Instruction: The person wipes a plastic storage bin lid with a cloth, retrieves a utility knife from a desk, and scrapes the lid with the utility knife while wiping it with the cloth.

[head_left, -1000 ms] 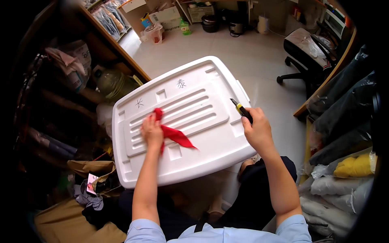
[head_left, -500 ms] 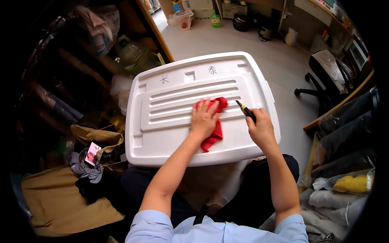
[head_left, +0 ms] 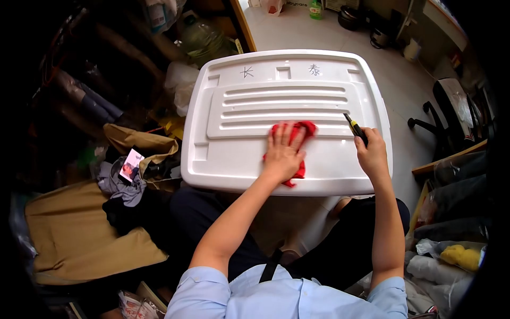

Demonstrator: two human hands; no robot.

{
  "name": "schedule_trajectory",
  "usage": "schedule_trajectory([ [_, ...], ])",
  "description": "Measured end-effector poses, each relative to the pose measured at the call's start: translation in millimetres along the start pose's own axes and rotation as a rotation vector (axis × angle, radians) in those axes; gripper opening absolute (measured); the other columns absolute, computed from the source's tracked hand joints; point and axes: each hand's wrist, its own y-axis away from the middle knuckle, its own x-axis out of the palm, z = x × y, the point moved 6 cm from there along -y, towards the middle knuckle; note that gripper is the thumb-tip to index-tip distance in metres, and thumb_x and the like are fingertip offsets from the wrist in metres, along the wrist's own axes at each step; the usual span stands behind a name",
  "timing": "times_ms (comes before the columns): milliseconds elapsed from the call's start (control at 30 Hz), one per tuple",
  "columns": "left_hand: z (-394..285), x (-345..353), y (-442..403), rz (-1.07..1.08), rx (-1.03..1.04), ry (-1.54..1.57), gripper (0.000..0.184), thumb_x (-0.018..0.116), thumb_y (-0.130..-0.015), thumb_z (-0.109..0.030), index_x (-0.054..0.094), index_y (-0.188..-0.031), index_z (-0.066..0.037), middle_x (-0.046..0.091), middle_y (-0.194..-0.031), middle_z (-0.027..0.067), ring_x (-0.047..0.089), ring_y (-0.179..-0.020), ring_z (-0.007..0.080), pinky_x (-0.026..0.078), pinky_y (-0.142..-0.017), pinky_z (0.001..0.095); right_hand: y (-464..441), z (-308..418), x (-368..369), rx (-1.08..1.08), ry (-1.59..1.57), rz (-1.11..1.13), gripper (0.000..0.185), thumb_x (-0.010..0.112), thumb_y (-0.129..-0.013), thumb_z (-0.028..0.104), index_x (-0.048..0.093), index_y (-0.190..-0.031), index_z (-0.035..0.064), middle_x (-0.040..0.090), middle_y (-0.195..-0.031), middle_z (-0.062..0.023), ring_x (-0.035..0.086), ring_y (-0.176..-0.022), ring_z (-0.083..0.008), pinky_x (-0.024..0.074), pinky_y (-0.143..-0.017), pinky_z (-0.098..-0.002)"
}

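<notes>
On the left, 1 phone is resting on the grey cloth. The left hand, with fingers spread, is pressing the red rag flat onto the white lid. More to the right, the knife is pointing up and left over the lid; the right hand is closing around its handle.

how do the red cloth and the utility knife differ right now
The red cloth is crumpled; the utility knife is straight and slim. The cloth is plain red, the knife black and yellow. The cloth lies pressed on the white lid under the spread left hand; the knife is gripped in the right hand. Each has a hand on it.
</notes>
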Motion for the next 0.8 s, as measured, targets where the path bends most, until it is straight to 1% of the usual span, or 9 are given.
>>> schedule_trajectory([
  [33, -8, -4, 1, 0.021, 0.009, 0.067, 0.065, 0.056, -0.092, -0.036, 0.034, -0.152, -0.023, 0.016, -0.161, 0.0121, 0.009, -0.149, 0.0355, 0.007, -0.120, 0.0556, 0, 2, 2, -0.007, 0.011, 0.010, 0.023, 0.062, -0.089, 0.014, 0.065, -0.106, -0.0005, 0.061, -0.095, -0.0170, 0.061, -0.084, -0.0356, 0.0484, -0.077, -0.0421],
  [133, 16, -19, 8, 0.157, 0.089, 0.128, 0.057, 0.056, -0.093, -0.022, 0.041, -0.148, -0.024, 0.025, -0.158, 0.0089, 0.018, -0.148, 0.0317, 0.011, -0.122, 0.0480, 3, 3, 3, 0.007, -0.005, 0.029, 0.023, 0.061, -0.089, 0.014, 0.065, -0.106, -0.0007, 0.061, -0.094, -0.0171, 0.061, -0.083, -0.0350, 0.0483, -0.077, -0.0411],
  [233, 81, -43, 39, -0.078, 0.078, 0.080, 0.052, 0.054, -0.083, -0.006, 0.055, -0.135, -0.015, 0.045, -0.145, 0.0148, 0.037, -0.137, 0.0364, 0.027, -0.117, 0.0456, 4, 10, 0, -0.043, -0.018, 0.015, 0.023, 0.059, -0.089, 0.013, 0.066, -0.105, -0.0024, 0.061, -0.092, -0.0187, 0.061, -0.082, -0.0352, 0.0481, -0.077, -0.0410],
  [300, 126, -66, 66, -0.182, -0.100, 0.082, 0.044, 0.055, -0.081, -0.005, 0.058, -0.125, -0.008, 0.050, -0.133, 0.0165, 0.044, -0.127, 0.0368, 0.035, -0.111, 0.0461, 1, 9, -1, -0.042, -0.028, 0.009, 0.024, 0.059, -0.089, 0.012, 0.066, -0.105, -0.0031, 0.061, -0.092, -0.0193, 0.061, -0.083, -0.0356, 0.0480, -0.077, -0.0413],
  [367, 139, -87, 90, -0.250, -0.404, -0.055, 0.035, 0.059, -0.082, -0.013, 0.060, -0.117, -0.010, 0.053, -0.123, 0.0137, 0.048, -0.116, 0.0353, 0.043, -0.099, 0.0452, -2, 9, -1, -0.024, -0.018, 0.004, 0.024, 0.059, -0.088, 0.012, 0.066, -0.105, -0.0033, 0.061, -0.092, -0.0196, 0.061, -0.083, -0.0359, 0.0481, -0.078, -0.0413],
  [433, 118, -85, 93, -0.221, -0.469, -0.128, 0.034, 0.061, -0.081, -0.015, 0.061, -0.115, -0.012, 0.055, -0.117, 0.0118, 0.050, -0.111, 0.0348, 0.046, -0.094, 0.0456, -3, 11, -3, -0.043, -0.018, -0.020, 0.024, 0.059, -0.089, 0.013, 0.066, -0.105, -0.0029, 0.061, -0.093, -0.0194, 0.061, -0.083, -0.0356, 0.0481, -0.078, -0.0410],
  [567, 10, -60, 68, -0.257, -0.185, 0.053, 0.034, 0.061, -0.079, -0.014, 0.062, -0.114, -0.015, 0.056, -0.112, 0.0112, 0.054, -0.104, 0.0342, 0.048, -0.088, 0.0470, -4, 14, 3, -0.010, -0.020, 0.007, 0.025, 0.060, -0.089, 0.015, 0.066, -0.107, -0.0019, 0.062, -0.093, -0.0185, 0.061, -0.083, -0.0351, 0.0481, -0.079, -0.0405],
  [667, -64, -41, 49, -0.278, -0.025, 0.215, 0.039, 0.061, -0.079, -0.011, 0.061, -0.118, -0.018, 0.056, -0.113, 0.0101, 0.055, -0.103, 0.0320, 0.047, -0.090, 0.0455, -5, 13, 7, -0.040, 0.018, 0.007, 0.025, 0.061, -0.089, 0.015, 0.066, -0.107, -0.0016, 0.063, -0.094, -0.0191, 0.062, -0.085, -0.0357, 0.0484, -0.079, -0.0409],
  [800, -92, -40, 65, -0.317, 0.305, 0.260, 0.042, 0.060, -0.083, -0.010, 0.060, -0.123, -0.021, 0.054, -0.115, 0.0087, 0.055, -0.101, 0.0280, 0.046, -0.088, 0.0434, -2, 13, 8, -0.052, 0.012, 0.029, 0.026, 0.062, -0.089, 0.015, 0.066, -0.107, -0.0028, 0.063, -0.093, -0.0199, 0.062, -0.084, -0.0359, 0.0487, -0.079, -0.0406],
])
